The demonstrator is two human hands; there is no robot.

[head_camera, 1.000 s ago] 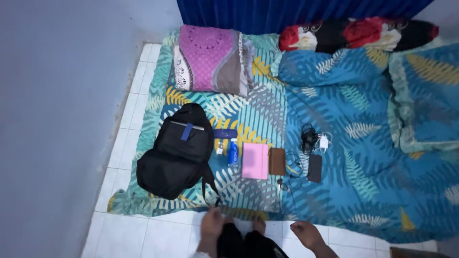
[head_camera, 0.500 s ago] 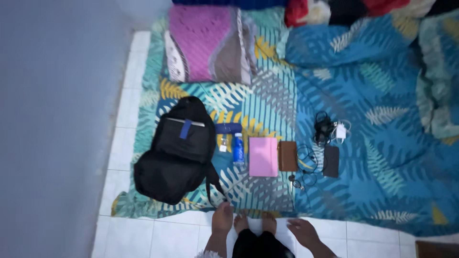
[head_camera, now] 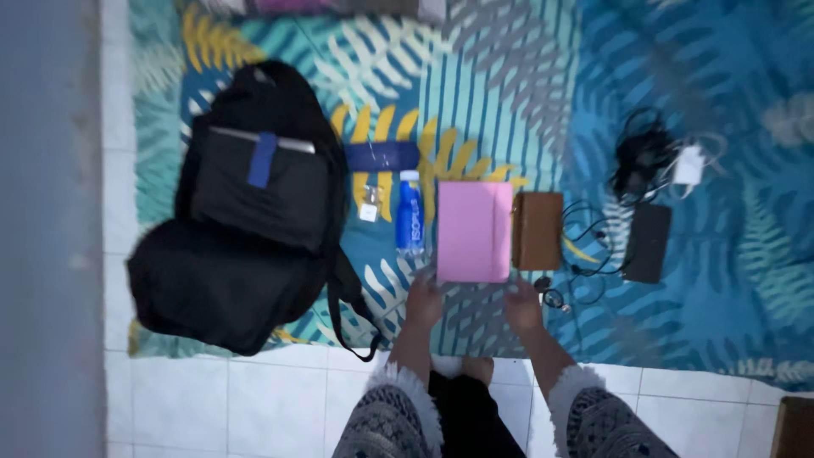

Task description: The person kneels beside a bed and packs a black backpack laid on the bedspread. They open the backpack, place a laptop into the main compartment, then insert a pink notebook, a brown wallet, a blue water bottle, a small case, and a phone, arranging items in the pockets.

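Two hands reach down from the bottom of the view toward a pink notebook (head_camera: pixel 474 231) lying flat on a blue and teal leaf-patterned sheet (head_camera: pixel 509 102) spread over a white tiled floor (head_camera: pixel 246 399). The left hand (head_camera: pixel 424 298) rests at the notebook's lower left corner and the right hand (head_camera: pixel 522 305) sits just below its lower right corner. Both hands appear loosely curled, but blur hides whether the fingers grip the notebook or only touch its edge. Patterned sleeves with pale fuzzy cuffs cover both wrists.

Just right of the notebook, touching its edge, lies a brown wallet (head_camera: pixel 538 230). Just left of it lies a small blue bottle (head_camera: pixel 410 217), with a dark blue pouch (head_camera: pixel 381 156) above the bottle. A large black backpack (head_camera: pixel 246 212) lies further left, with a blue tab on its front pocket. Well to the right sits a flat black device (head_camera: pixel 647 242), with tangled black cables (head_camera: pixel 640 153) and a white charger (head_camera: pixel 688 164) above it.
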